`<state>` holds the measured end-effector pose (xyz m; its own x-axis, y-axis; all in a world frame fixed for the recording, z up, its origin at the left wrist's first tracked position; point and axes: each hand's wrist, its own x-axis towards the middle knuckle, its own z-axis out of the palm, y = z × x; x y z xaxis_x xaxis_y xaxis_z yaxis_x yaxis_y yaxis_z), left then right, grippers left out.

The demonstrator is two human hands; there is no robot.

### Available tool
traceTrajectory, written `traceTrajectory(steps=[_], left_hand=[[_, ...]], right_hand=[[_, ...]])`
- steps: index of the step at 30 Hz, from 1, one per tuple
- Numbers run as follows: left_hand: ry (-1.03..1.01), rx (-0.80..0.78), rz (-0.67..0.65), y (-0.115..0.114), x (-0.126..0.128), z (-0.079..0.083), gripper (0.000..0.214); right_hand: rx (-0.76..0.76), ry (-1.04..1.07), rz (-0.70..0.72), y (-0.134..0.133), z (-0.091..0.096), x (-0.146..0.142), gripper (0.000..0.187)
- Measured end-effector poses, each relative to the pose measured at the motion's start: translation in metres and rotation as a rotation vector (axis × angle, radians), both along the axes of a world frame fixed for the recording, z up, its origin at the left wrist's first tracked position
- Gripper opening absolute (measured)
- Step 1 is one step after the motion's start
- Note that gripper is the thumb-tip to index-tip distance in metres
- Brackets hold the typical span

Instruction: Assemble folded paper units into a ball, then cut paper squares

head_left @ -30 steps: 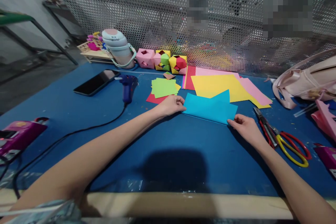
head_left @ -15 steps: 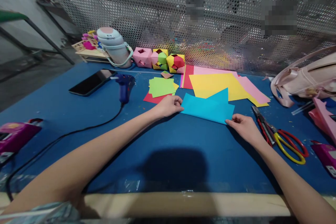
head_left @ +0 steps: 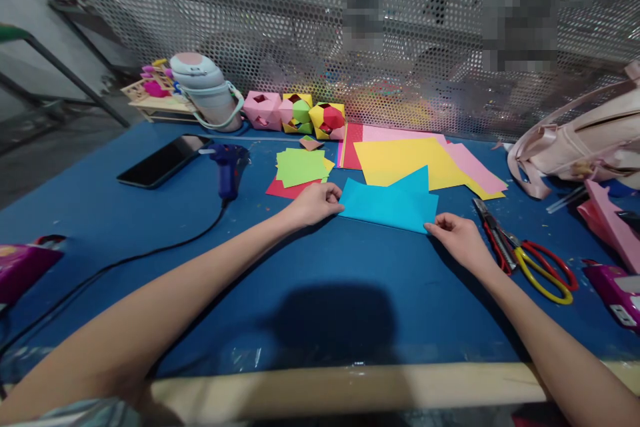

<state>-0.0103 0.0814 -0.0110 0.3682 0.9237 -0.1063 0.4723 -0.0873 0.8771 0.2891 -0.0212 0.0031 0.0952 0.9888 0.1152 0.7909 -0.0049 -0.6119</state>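
left hand; right hand; both pinch blue paper corners

Matt blue paper sheet on smooth blue table, before perforated metal screen

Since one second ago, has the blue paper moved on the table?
No. The blue paper keeps its place against the yellow sheet; only the view shifted.

A turquoise paper sheet is seen between the left hand and the right hand, on a bench covered in dark blue. Beyond the hands, yellow paper, pink paper and lime-green squares are laid. The scissors beside the right hand are handled in yellow and red.
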Motion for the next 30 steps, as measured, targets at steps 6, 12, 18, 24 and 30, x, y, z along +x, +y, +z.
traceTrajectory(steps=[6, 12, 18, 24, 30], left_hand=[[0.034, -0.001, -0.013, 0.0, 0.0, 0.002, 0.016], [0.07, 0.004, -0.027, 0.0, -0.001, 0.002, 0.016], [0.107, 0.031, -0.043, 0.0, -0.002, 0.002, 0.016], [0.138, 0.058, -0.047, 0.0, -0.001, 0.002, 0.015], [0.182, 0.133, -0.048, -0.005, 0.0, 0.004, 0.013]], right_hand=[[0.039, -0.023, 0.011, 0.001, -0.005, 0.002, 0.042], [0.092, -0.066, 0.022, 0.002, -0.011, 0.004, 0.042], [0.155, -0.14, 0.054, 0.001, -0.017, 0.007, 0.038], [0.238, -0.239, 0.115, -0.001, -0.024, 0.009, 0.034], [0.327, -0.364, 0.191, -0.005, -0.032, 0.009, 0.035]])
